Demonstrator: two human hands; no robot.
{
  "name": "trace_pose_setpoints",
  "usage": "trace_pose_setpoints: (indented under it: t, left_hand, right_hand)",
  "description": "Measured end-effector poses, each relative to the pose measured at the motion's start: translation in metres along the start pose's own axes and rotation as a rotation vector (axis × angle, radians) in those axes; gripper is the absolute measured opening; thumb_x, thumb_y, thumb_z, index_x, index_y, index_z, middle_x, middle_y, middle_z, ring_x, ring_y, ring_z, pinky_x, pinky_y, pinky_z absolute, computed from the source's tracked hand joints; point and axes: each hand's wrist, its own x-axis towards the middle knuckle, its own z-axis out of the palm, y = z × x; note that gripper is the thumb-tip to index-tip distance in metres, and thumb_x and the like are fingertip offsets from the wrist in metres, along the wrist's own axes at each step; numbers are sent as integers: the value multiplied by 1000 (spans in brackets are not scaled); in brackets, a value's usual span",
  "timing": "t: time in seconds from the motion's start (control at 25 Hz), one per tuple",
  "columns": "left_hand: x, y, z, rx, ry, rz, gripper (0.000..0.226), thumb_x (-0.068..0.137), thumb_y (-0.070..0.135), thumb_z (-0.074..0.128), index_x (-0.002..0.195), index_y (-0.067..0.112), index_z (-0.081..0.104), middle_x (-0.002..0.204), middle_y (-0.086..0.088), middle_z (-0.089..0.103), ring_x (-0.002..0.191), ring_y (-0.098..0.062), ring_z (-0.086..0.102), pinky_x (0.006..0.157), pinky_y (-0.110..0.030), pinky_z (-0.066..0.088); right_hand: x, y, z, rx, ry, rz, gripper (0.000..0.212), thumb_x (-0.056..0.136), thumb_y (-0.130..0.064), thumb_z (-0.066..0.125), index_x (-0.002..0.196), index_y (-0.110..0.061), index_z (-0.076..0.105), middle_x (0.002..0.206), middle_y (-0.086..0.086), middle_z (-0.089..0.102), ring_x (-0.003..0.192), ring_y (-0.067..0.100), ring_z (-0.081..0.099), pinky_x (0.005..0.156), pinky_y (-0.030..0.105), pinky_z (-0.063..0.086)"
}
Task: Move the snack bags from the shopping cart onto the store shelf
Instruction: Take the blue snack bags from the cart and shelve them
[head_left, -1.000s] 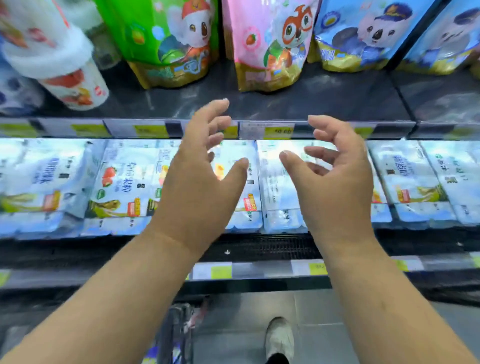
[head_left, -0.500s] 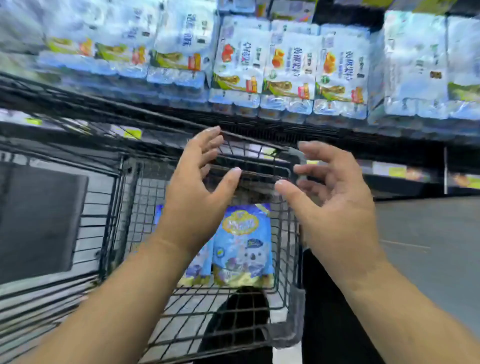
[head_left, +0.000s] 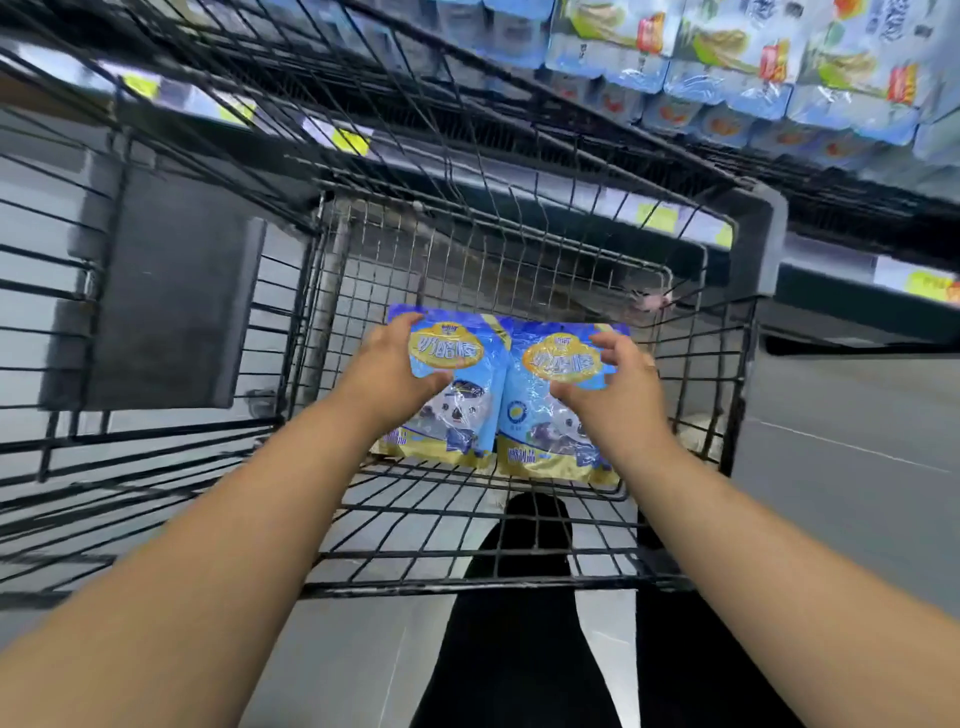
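Observation:
Two blue snack bags with a koala picture and a gold band lie side by side on the wire floor of the black shopping cart (head_left: 748, 332). My left hand (head_left: 387, 371) grips the top of the left bag (head_left: 457, 410), thumb over its front and fingers over the top edge. My right hand (head_left: 615, 387) curls its fingers around the top of the right bag (head_left: 540, 415), thumb on the front. Both bags still rest on the cart floor. The store shelf (head_left: 675, 221) runs across the top, above and beyond the cart.
Stacks of pale blue packets (head_left: 753, 67) fill the shelf at the upper right. The cart's folded dark child-seat flap (head_left: 166, 306) stands at the left. My dark trouser legs (head_left: 524, 623) and grey floor (head_left: 857, 441) show below and to the right.
My view dropped from the shelf down into the cart. Both hands, held open in the air before, reached down and closed on the tops of the two blue bags.

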Motion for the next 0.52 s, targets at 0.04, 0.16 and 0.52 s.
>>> trace_pose_setpoints:
  t: [0.04,0.16,0.52]
  left_hand:
    - [6,-9,3,6,-30,-42,79,91,30,73,155,16,29,153,-12,40,141,-28,38,110,-33,34]
    - [25,-38,15,1,-85,-184,88,88,28,77,156,9,25,155,-15,39,143,-30,37,110,-34,34]
    - [62,-67,55,-316,-90,-407,104,82,15,83,156,10,11,145,-10,51,130,-31,53,106,-40,45]
  right_hand:
    - [10,12,7,-88,-24,58,75,72,-22,84,136,-26,45,130,7,44,121,29,50,101,45,45]
    - [32,43,22,-270,-82,207,100,69,-25,86,149,-23,25,139,16,45,127,34,46,100,40,45]
    - [58,80,54,-232,33,363,116,62,-22,88,150,-16,12,130,17,53,122,36,53,100,45,47]
